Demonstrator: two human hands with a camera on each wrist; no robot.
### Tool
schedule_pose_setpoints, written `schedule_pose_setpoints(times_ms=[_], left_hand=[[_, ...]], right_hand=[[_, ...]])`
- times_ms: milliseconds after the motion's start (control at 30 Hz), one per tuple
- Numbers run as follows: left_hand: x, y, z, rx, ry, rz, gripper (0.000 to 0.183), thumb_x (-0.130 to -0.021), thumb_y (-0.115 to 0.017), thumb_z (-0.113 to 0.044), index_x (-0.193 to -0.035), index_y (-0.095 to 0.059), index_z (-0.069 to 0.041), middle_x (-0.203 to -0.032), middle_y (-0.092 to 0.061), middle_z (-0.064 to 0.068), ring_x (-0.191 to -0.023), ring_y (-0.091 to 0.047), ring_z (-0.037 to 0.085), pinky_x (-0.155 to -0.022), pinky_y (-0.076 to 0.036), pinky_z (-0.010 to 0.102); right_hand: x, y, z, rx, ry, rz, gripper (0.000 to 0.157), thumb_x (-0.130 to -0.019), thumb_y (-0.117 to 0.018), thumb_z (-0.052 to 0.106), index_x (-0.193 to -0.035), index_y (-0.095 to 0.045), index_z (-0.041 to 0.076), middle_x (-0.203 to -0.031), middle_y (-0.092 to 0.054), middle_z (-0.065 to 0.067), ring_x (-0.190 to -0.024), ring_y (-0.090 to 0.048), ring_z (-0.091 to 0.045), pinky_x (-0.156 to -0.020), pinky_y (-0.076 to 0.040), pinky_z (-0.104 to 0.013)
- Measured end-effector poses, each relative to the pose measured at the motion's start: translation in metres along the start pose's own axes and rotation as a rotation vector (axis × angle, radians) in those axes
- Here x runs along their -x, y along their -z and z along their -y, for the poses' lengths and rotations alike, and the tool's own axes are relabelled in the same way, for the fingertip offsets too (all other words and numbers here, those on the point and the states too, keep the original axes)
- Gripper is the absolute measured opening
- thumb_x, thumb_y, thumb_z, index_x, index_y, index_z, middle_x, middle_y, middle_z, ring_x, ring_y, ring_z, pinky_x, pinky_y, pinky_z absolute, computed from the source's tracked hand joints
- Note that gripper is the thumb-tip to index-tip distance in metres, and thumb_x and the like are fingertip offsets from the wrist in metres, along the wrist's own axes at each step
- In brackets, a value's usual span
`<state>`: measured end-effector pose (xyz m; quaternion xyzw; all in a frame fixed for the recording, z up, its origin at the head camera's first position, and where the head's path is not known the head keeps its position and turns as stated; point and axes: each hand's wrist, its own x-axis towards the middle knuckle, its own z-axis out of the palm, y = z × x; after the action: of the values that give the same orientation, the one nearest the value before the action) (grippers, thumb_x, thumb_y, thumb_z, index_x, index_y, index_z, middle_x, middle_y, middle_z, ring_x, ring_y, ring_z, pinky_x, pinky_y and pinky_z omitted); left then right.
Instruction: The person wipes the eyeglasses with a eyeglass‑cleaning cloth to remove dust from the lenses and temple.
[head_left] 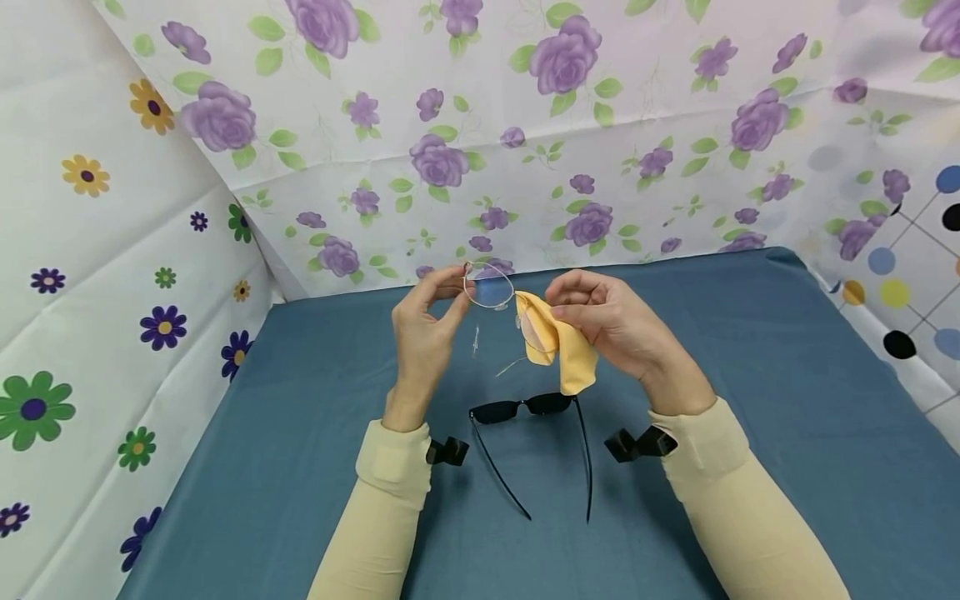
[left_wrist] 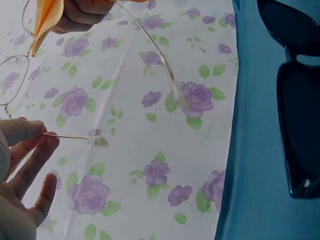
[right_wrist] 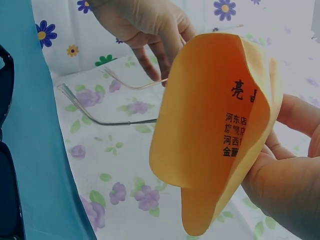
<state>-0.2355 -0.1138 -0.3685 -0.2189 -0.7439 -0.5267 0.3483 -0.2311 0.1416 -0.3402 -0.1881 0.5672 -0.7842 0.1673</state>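
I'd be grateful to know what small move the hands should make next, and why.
Probably the right hand should gently rub the yellow cloth across the lens beside it, since the cloth is draped around that side of the thin-framed glasses while the left hand pinches them on the opposite side, seemingly steadying them.

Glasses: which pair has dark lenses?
The sunglasses lying on the blue cloth; the other, see-through pair is held up by the left hand.
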Motion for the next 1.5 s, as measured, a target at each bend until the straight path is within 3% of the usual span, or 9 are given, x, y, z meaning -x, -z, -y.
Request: schedule_pose_setpoints(times_ms=[200,433,667,833,1033,1200,1333,1500], left_hand=[[-0.001,0.001,0.002,-0.032,-0.047,-0.007,0.022,-0.094,-0.076,0.001,-0.116,-0.076,-0.002,-0.108,-0.076,0.013,-0.094,-0.072,0.028,-0.086,-0.058,0.040],[-0.002,0.002,0.003,-0.066,-0.075,-0.011,0.019,-0.092,-0.078,0.002,-0.110,-0.077,-0.001,-0.103,-0.076,0.013,-0.094,-0.072,0.027,-0.088,-0.057,0.039],[-0.002,0.002,0.004,-0.083,-0.077,-0.022,0.016,-0.089,-0.080,0.001,-0.105,-0.078,-0.002,-0.099,-0.076,0.012,-0.093,-0.071,0.027,-0.087,-0.056,0.046],[-0.002,0.003,0.005,-0.100,-0.054,0.007,0.012,-0.090,-0.080,-0.001,-0.102,-0.078,-0.003,-0.098,-0.075,0.011,-0.093,-0.071,0.026,-0.089,-0.055,0.041],[-0.003,0.008,0.003,-0.145,0.036,0.154,0.021,-0.091,-0.080,-0.003,-0.112,-0.077,-0.003,-0.109,-0.074,0.011,-0.105,-0.068,0.026,-0.099,-0.053,0.042],[-0.006,0.017,-0.003,-0.123,0.103,0.380,0.054,-0.090,-0.081,0.001,-0.140,-0.063,-0.008,-0.132,-0.065,0.008,-0.125,-0.058,0.025,-0.110,-0.044,0.049],[-0.007,0.020,-0.007,-0.074,0.116,0.546,0.077,-0.088,-0.084,-0.003,-0.154,-0.046,-0.011,-0.151,-0.050,0.006,-0.142,-0.044,0.023,-0.117,-0.036,0.052],[-0.007,0.015,-0.014,-0.084,0.065,0.578,0.085,-0.084,-0.090,-0.018,-0.156,-0.044,-0.013,-0.155,-0.045,0.006,-0.146,-0.039,0.023,-0.120,-0.028,0.058]], right_hand=[[0.003,0.004,0.005,-0.015,-0.003,-0.001,0.018,-0.101,-0.058,-0.006,-0.107,-0.068,0.007,-0.097,-0.068,-0.006,-0.090,-0.066,-0.020,-0.075,-0.058,-0.027],[0.004,0.010,0.009,0.018,-0.011,-0.013,0.016,-0.102,-0.060,-0.004,-0.109,-0.067,0.008,-0.103,-0.063,-0.008,-0.093,-0.066,-0.022,-0.075,-0.058,-0.028],[0.004,0.010,0.009,0.061,0.006,-0.063,0.014,-0.101,-0.063,-0.001,-0.111,-0.066,0.007,-0.098,-0.068,-0.006,-0.095,-0.065,-0.024,-0.076,-0.058,-0.029],[0.004,0.010,0.009,0.105,0.029,-0.124,0.013,-0.100,-0.068,0.002,-0.113,-0.066,0.006,-0.100,-0.071,-0.006,-0.092,-0.068,-0.025,-0.071,-0.057,-0.029],[0.005,0.012,0.011,0.182,0.057,-0.163,0.016,-0.100,-0.070,0.005,-0.116,-0.066,0.004,-0.103,-0.073,-0.003,-0.093,-0.067,-0.022,-0.072,-0.056,-0.027],[0.006,0.016,0.012,0.236,0.071,-0.149,0.016,-0.100,-0.069,0.005,-0.116,-0.066,0.005,-0.100,-0.073,-0.001,-0.090,-0.066,-0.020,-0.071,-0.054,-0.026],[0.006,0.018,0.013,0.263,0.073,-0.140,0.013,-0.100,-0.070,0.006,-0.112,-0.068,0.011,-0.098,-0.072,-0.002,-0.087,-0.065,-0.020,-0.070,-0.053,-0.026],[0.007,0.021,0.013,0.306,0.083,-0.136,0.012,-0.101,-0.069,0.006,-0.111,-0.069,0.012,-0.102,-0.070,-0.002,-0.091,-0.064,-0.020,-0.075,-0.054,-0.027]])
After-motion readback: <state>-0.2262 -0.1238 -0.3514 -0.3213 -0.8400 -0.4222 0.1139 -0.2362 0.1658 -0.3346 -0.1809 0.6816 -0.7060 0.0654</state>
